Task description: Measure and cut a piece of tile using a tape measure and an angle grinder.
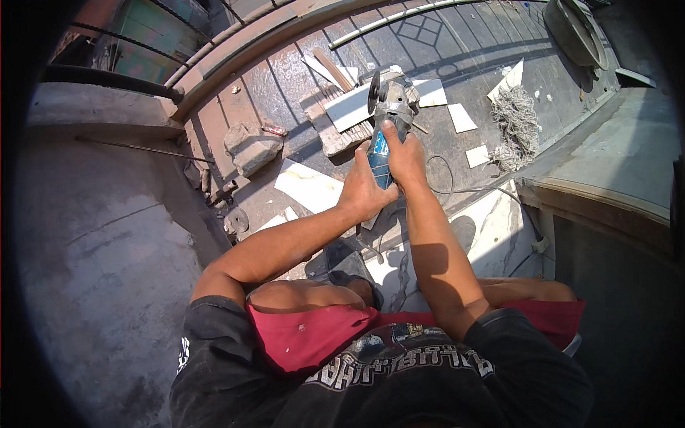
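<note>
Both my hands are wrapped round a blue and grey angle grinder (382, 153), held out in front of me. My left hand (365, 189) grips the lower left of its body. My right hand (405, 158) closes on the right side, with the thumb along the top. The grinder's dark disc (373, 91) stands on edge at the far left of its head. Just beyond and below lies a white tile strip (348, 108) on a ridged block (332, 135). Whether the disc touches the strip, I cannot tell.
A rough stone chunk (251, 150) lies to the left, near a loose disc (236, 220). Cut tile pieces (308, 184) are scattered about. At right are a heap of grey string (515, 125) and the power cord (485, 188). A basin (571, 36) leans at the far right.
</note>
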`<action>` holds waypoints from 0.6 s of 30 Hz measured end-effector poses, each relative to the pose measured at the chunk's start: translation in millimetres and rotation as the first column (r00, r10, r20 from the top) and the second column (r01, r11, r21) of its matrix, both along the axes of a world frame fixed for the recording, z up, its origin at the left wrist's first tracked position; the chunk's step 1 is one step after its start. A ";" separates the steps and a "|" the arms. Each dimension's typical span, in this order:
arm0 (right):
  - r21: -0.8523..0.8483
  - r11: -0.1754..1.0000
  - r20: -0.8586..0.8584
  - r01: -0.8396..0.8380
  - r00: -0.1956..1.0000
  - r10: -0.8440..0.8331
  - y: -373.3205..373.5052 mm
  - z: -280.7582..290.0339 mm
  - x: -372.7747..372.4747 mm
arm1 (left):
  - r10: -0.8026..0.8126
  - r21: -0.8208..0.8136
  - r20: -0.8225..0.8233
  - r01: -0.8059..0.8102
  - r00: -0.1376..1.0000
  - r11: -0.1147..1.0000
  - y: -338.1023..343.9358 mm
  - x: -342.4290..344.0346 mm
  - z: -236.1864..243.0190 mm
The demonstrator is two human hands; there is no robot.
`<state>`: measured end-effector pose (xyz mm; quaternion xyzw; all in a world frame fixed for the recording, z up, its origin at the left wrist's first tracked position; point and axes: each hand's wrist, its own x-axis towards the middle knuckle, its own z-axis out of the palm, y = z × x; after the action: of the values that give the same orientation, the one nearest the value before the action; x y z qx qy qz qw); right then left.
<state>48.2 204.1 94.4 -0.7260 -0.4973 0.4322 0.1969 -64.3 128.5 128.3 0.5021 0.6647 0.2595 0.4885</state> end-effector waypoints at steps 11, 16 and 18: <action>-0.050 0.997 -0.067 -0.065 0.996 0.061 13.3 -27.1 10.3 | 0.034 -0.057 0.045 -0.032 0.998 0.998 4.3 3.7 -3.3; 0.125 0.992 -0.236 -0.006 0.971 0.036 -2.4 -17.2 6.4 | 0.026 -0.068 0.067 -0.022 0.997 0.997 3.0 -2.4 1.1; 0.041 0.998 -0.109 -0.048 0.993 0.052 4.9 -1.8 6.4 | 0.023 -0.033 0.030 -0.022 0.999 0.999 3.1 1.4 -1.2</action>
<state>54.7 209.0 92.7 -0.6846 -0.5119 0.4666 0.2270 -62.9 131.6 127.1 0.4827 0.6669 0.2615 0.5038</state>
